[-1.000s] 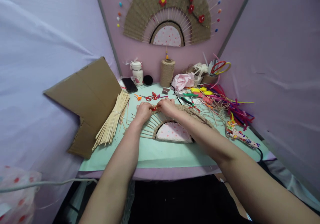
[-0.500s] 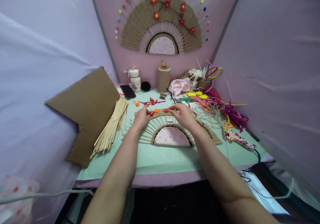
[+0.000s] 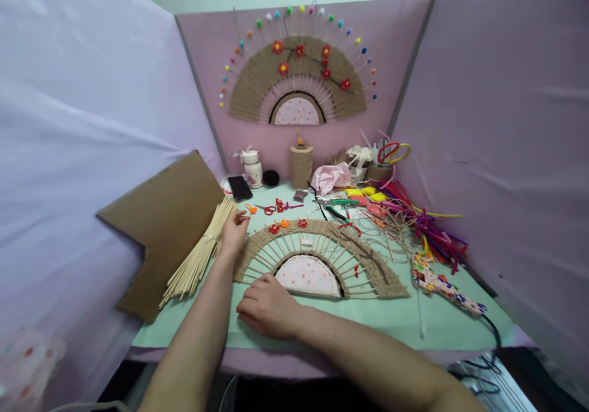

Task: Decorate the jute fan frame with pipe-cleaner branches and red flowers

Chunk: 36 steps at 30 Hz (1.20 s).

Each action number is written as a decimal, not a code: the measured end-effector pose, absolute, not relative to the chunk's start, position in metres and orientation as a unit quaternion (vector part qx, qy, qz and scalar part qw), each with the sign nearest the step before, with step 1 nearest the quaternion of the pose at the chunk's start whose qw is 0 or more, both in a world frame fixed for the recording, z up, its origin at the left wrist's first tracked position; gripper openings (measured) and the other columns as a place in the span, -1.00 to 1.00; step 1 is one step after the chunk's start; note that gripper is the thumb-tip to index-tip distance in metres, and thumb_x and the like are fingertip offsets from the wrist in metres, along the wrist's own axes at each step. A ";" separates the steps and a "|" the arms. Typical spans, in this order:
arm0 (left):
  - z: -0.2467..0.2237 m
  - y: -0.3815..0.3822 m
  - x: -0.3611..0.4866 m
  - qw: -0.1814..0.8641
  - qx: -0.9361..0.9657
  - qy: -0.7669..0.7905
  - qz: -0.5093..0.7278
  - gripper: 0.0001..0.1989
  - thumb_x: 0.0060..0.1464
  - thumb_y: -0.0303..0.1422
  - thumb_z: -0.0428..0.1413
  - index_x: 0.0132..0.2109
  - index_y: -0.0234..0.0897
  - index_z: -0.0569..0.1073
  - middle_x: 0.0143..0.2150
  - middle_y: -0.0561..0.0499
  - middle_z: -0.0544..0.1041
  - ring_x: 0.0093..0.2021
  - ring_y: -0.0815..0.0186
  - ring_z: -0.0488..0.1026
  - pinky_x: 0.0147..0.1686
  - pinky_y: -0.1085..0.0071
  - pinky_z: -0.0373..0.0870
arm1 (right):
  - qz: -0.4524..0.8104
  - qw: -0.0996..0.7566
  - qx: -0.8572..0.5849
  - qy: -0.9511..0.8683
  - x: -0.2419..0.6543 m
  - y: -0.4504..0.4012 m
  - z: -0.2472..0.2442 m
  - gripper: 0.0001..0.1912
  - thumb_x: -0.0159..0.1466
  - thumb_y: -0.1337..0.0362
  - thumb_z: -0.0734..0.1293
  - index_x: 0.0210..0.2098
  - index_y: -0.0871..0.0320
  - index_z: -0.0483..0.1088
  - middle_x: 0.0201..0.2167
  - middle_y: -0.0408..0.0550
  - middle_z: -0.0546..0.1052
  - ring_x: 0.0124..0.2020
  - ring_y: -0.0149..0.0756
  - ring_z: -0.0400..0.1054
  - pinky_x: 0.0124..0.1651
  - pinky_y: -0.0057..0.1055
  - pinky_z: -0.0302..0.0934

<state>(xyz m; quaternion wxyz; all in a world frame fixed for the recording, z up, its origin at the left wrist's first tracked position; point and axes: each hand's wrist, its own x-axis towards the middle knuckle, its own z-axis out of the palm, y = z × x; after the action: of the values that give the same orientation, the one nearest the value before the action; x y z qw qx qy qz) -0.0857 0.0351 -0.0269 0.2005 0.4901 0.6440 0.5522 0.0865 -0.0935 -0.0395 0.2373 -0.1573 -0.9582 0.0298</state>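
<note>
My left grip (image 3: 234, 233): fingers bent, beside the bundled sticks (image 3: 202, 251); whether open or closed, I cannot tell. My right grip (image 3: 267, 306): palm down, fingers curled, contents hidden, at the lower left of the fan. One woven fan (image 3: 390, 279), flat on the tabletop (image 3: 391, 315), red and orange flowers (image 3: 284, 223) along its top. Beyond: red-handled scissors (image 3: 269, 210), twine spool (image 3: 301, 168). Far right: one patterned glue gun (image 3: 448, 289).

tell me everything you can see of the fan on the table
The fan lies flat on the table, curved edge away from the person. A twine-like brown band joins pale sticks around a pink-dotted half circle edged in black. Two red flowers and an orange one sit along the band. The left hand and right hand are near its left side; contact is unclear.
</note>
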 end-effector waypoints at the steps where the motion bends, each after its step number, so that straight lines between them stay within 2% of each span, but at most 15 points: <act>1: -0.024 0.035 -0.088 0.209 0.466 0.647 0.566 -0.74 -0.05 -0.46 0.09 -0.14 -0.28 0.45 -0.27 -0.06 0.58 -0.18 0.24 0.54 -0.08 0.29 0.43 | 0.027 0.248 -0.152 -0.956 0.087 -0.094 -0.044 -0.79 0.36 0.19 0.23 -0.31 0.13 0.43 -0.38 -0.12 0.54 -0.29 -0.32 0.29 -0.19 -0.28 -0.07; 7: -0.005 0.042 -0.082 0.180 0.392 0.668 0.606 -0.75 -0.08 -0.42 0.14 -0.17 -0.32 0.46 -0.28 -0.03 0.55 -0.26 0.34 0.51 -0.19 0.43 0.42 | 0.024 0.271 -0.122 -0.954 0.087 -0.099 -0.057 -0.76 0.36 0.23 0.20 -0.40 0.15 0.37 -0.44 -0.13 0.50 -0.35 -0.35 0.25 -0.23 -0.28 -0.13; 13: 0.010 0.077 -0.066 0.146 0.373 0.710 0.580 -0.77 0.06 -0.34 0.03 -0.17 -0.36 0.45 -0.38 -0.02 0.52 -0.43 0.41 0.44 -0.40 0.51 0.36 | 0.023 0.261 -0.102 -0.960 0.081 -0.102 -0.062 -0.79 0.31 0.25 0.23 -0.44 0.16 0.35 -0.46 -0.15 0.51 -0.38 -0.37 0.24 -0.25 -0.27 -0.14; 16: 0.014 0.094 -0.059 0.140 0.397 0.731 0.537 -0.78 0.06 -0.39 0.01 -0.18 -0.37 0.47 -0.39 -0.06 0.53 -0.45 0.39 0.43 -0.44 0.50 0.34 | 0.029 0.263 -0.107 -0.959 0.083 -0.101 -0.062 -0.79 0.31 0.24 0.23 -0.43 0.16 0.36 -0.45 -0.14 0.52 -0.38 -0.36 0.26 -0.25 -0.27 -0.14; 21: 0.016 0.114 -0.057 0.139 0.488 0.751 0.422 -0.70 -0.14 -0.52 0.14 -0.17 -0.32 0.53 -0.21 -0.12 0.59 -0.33 0.33 0.47 -0.35 0.46 0.36 | 0.056 0.260 -0.114 -0.957 0.086 -0.100 -0.061 -0.77 0.33 0.24 0.21 -0.43 0.17 0.35 -0.42 -0.11 0.54 -0.37 -0.35 0.28 -0.25 -0.25 -0.14; 29: 0.018 0.144 -0.048 0.214 0.617 0.721 0.230 -0.89 -0.27 -0.49 0.27 -0.45 -0.33 0.59 -0.50 -0.04 0.56 -0.49 0.33 0.41 -0.46 0.46 0.31 | 0.076 0.265 -0.107 -0.955 0.089 -0.101 -0.062 -0.79 0.33 0.25 0.22 -0.41 0.15 0.35 -0.41 -0.11 0.53 -0.35 -0.33 0.27 -0.23 -0.24 -0.11; 32: 0.014 0.151 -0.044 0.246 0.639 0.703 0.190 -0.90 -0.30 -0.51 0.28 -0.47 -0.34 0.59 -0.56 0.00 0.54 -0.53 0.36 0.38 -0.47 0.46 0.30 | 0.078 0.275 -0.103 -0.953 0.090 -0.101 -0.064 -0.77 0.35 0.24 0.19 -0.41 0.15 0.34 -0.42 -0.13 0.52 -0.36 -0.33 0.27 -0.23 -0.24 -0.11; 36: 0.010 0.158 -0.043 0.275 0.653 0.686 0.167 -0.86 -0.31 -0.53 0.26 -0.45 -0.31 0.61 -0.54 0.03 0.56 -0.51 0.37 0.39 -0.45 0.49 0.32 | 0.093 0.275 -0.105 -0.951 0.093 -0.100 -0.065 -0.77 0.35 0.23 0.19 -0.42 0.15 0.32 -0.44 -0.13 0.50 -0.37 -0.33 0.26 -0.26 -0.25 -0.12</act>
<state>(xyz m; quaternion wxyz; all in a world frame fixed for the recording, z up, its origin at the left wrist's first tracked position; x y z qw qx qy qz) -0.0426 0.1577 0.0099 0.2747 0.6526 0.6861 0.1669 0.0927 -0.1002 -0.0647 0.2750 -0.1054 -0.9511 0.0930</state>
